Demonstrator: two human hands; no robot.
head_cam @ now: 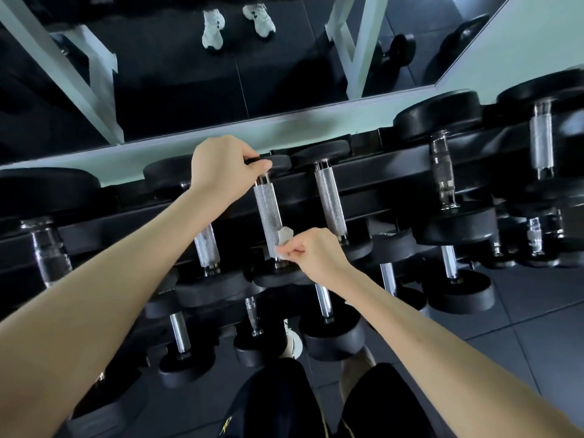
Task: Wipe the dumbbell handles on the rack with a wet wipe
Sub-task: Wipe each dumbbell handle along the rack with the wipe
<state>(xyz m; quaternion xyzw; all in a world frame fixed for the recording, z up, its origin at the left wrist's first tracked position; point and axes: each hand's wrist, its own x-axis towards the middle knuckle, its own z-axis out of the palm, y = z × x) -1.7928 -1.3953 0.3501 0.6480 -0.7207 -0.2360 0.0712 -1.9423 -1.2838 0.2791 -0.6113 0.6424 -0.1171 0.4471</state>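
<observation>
A small crumpled wet wipe [282, 240] is pressed against the lower end of a knurled steel dumbbell handle [268, 221] on the top tier of the rack [392, 172], near the middle of the view. The right hand [311, 252] pinches the wipe between thumb and fingertips, its other fingers curled in, and sits at about 4 o'clock from the handle's middle. The left hand [221, 167] is at 11 o'clock from the handle, closed around the far black end weight [278, 161] of the same dumbbell, thumb on its near face.

Just to the right, at 3 o'clock, lies a second knurled handle [330, 203], parallel to the first; to the left, at 8 o'clock, a third [207, 245] shows partly under the left forearm. Larger dumbbells with smooth, shiny handles [442, 172] fill the rack toward 2 o'clock, and another [50, 251] sits at 9 o'clock. Lower tiers hold smaller dumbbells with thin chrome handles [324, 300] at 6 o'clock.

Behind the rack, at 12 o'clock, a mirror [177, 77] reflects white shoes [213, 28] and pale frame legs. Dark floor tiles [521, 314] lie at 4 o'clock, and the person's black shorts [284, 403] show at the bottom edge.
</observation>
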